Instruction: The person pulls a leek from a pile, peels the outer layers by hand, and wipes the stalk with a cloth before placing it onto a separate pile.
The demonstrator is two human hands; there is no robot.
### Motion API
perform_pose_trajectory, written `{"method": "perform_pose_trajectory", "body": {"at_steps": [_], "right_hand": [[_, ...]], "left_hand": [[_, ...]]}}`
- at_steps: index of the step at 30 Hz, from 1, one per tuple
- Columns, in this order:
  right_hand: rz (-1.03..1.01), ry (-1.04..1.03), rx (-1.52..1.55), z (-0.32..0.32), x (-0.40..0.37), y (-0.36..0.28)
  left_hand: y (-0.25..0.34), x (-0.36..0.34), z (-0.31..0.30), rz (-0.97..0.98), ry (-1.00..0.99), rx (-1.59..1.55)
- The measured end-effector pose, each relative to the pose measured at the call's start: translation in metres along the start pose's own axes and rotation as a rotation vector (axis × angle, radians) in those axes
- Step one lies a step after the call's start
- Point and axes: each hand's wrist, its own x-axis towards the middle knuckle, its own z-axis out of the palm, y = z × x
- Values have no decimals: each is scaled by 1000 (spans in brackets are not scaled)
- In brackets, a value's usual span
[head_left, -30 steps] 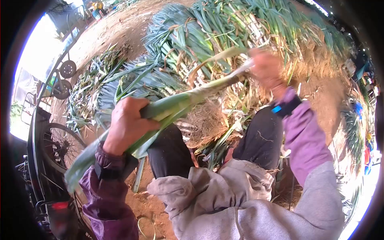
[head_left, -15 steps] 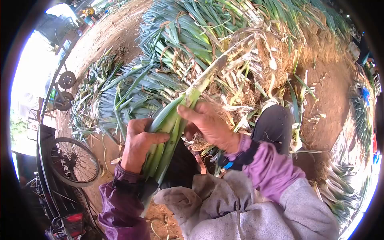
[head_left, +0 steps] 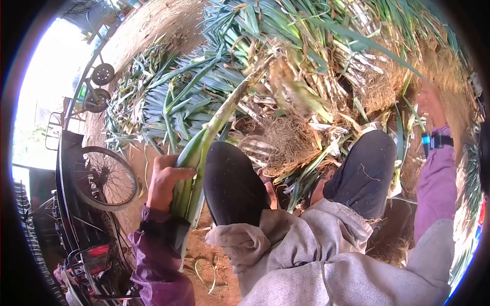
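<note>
My left hand (head_left: 166, 178) is closed around the green leaves of a leek (head_left: 212, 132), thumb laid across them. The stalk slants up and away to the right, its pale, soil-stained end near the heap. My right hand (head_left: 433, 104) is stretched far out to the right and smeared by motion, so its fingers cannot be made out. A long green leaf (head_left: 375, 43) reaches from the upper middle to this hand; whether it is gripped cannot be told. A blurred brownish leaf strip (head_left: 301, 97) hangs over the heap.
Leeks in a heap (head_left: 189, 97) lie in front, with rooted bundles (head_left: 377, 92) beyond. Dry roots and peelings (head_left: 280, 145) cover the ground between my knees (head_left: 229, 178). A cart wheel (head_left: 104, 178) stands at left. More leeks (head_left: 462, 255) lie at right.
My right hand has left the leek and swung far out to the right. The left hand keeps its hold, slightly lower and further left. A long leaf and a blurred strip now appear.
</note>
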Motion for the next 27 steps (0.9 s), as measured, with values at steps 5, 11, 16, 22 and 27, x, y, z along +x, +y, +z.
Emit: {"method": "perform_pose_trajectory", "body": {"at_steps": [5,11,16,22,27], "right_hand": [[-466,-102,65,47,-132,-153],[-1336,83,115,117,-233,-270],[-1560,249,0,119,-246,-278],[-1554,12,-147,104,-252,-273],[-1550,-26,-85,107,-256,-262]], "left_hand": [[43,26,29,-204,-114,-82],[94,34,54,-520,-182,-118],[104,17,56,-495,-194,-245],[101,13,60,-468,-321,-302],[76,2,75,-592,-276,-407]]}}
